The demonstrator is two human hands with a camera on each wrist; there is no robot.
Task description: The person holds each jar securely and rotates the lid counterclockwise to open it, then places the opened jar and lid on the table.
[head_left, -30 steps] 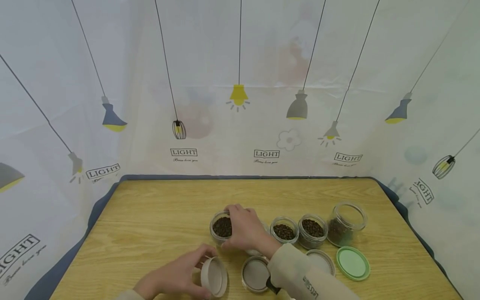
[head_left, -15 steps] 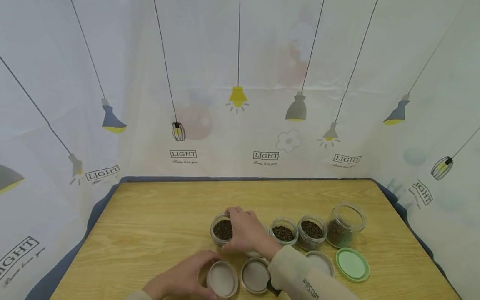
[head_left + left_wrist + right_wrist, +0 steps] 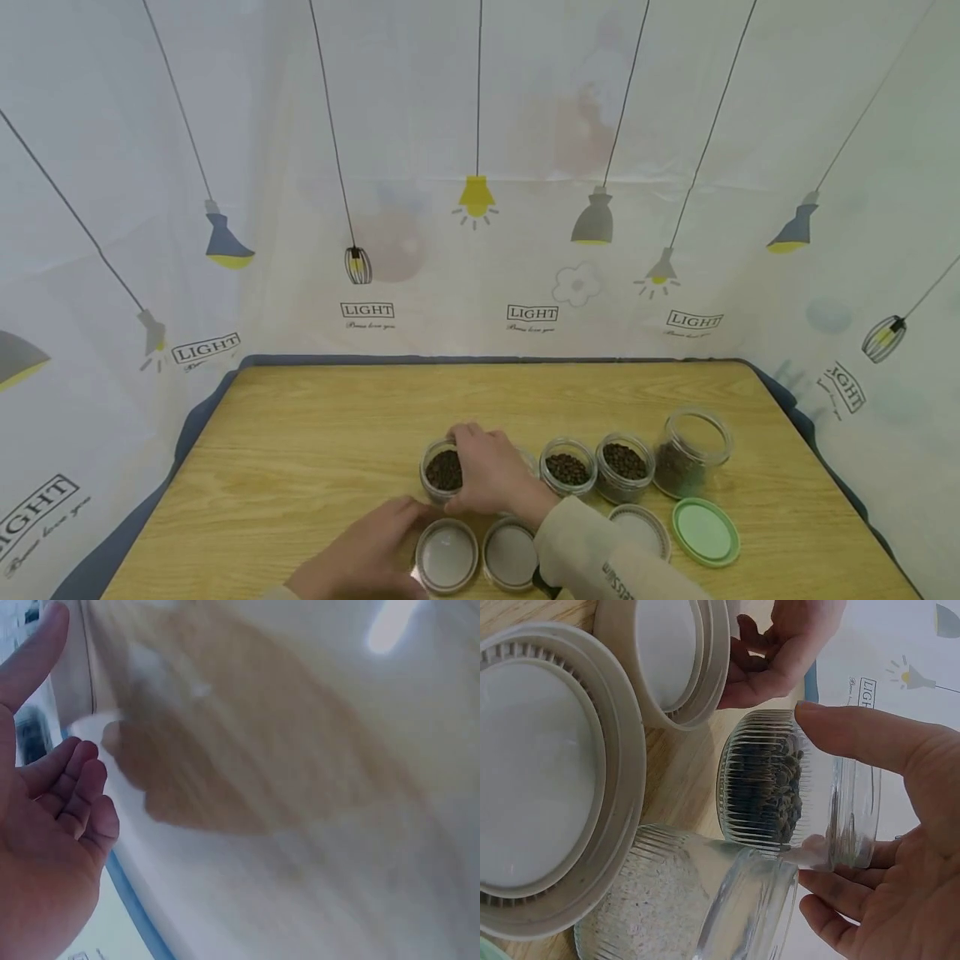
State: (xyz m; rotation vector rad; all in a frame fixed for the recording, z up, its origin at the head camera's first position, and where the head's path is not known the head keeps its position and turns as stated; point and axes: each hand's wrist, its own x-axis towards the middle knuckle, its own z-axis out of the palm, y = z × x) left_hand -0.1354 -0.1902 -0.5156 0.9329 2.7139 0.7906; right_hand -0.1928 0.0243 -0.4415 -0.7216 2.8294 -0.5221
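My right hand [image 3: 495, 475] holds a small ribbed glass jar [image 3: 442, 473] of dark beans, thumb on one side and fingers on the other in the right wrist view. Behind that hand, mostly hidden in the head view, is a second glass jar [image 3: 667, 892] of pale grains. My left hand [image 3: 363, 550] rests at the left of a cream lid [image 3: 447, 557] lying with its inner side up. In the left wrist view the left palm [image 3: 52, 847] shows nothing held, its fingers loosely bent. Another cream lid [image 3: 510, 553] lies just right of the first.
Two more open jars of dark beans, one in the middle [image 3: 567, 468] and one beside it [image 3: 625, 467], stand to the right. A taller glass jar [image 3: 692, 458] follows. Before them lie a cream lid [image 3: 641, 532] and a green lid [image 3: 705, 532]. The wooden table [image 3: 315, 433] meets a printed curtain behind.
The cream lid by my left hand went from tilted on edge to flat on the table, and the left fingers let go of it. My right hand stays at the bean jar.
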